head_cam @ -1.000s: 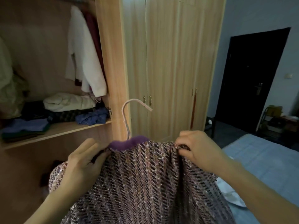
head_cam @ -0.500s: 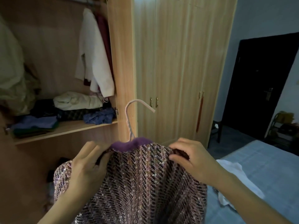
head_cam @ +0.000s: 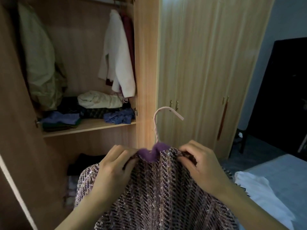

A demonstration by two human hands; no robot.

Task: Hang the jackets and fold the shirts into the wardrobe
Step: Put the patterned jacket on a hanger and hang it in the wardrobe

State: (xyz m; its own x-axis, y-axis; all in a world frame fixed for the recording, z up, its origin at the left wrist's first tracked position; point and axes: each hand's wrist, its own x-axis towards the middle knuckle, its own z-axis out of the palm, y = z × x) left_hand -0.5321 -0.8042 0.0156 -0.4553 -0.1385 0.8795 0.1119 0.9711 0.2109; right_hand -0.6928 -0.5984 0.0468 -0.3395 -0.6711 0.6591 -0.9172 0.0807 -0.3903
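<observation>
The step in hand looked to be seating a tweed jacket (head_cam: 159, 193) on its hanger (head_cam: 157, 123) before hanging it. The jacket hung in front of the person, just below and right of the open wardrobe (head_cam: 144, 63) compartment, its purple collar (head_cam: 152, 151) around the hanger neck. The left hand (head_cam: 113, 170) held a grip on the left shoulder fabric, fingers curled over it; the right hand (head_cam: 199, 166) pinched the right shoulder likewise. The next move probably called for one hand to take the hanger hook and lift it up and left to the rail (head_cam: 99, 0). Open room lay on the rail between the pale coat (head_cam: 39, 60) at the left and the white jacket (head_cam: 119, 53) at the right. The wardrobe's upright edge stood close beside the hook, and the shelf (head_cam: 86, 128) of folded clothes sat below the hanging space
</observation>
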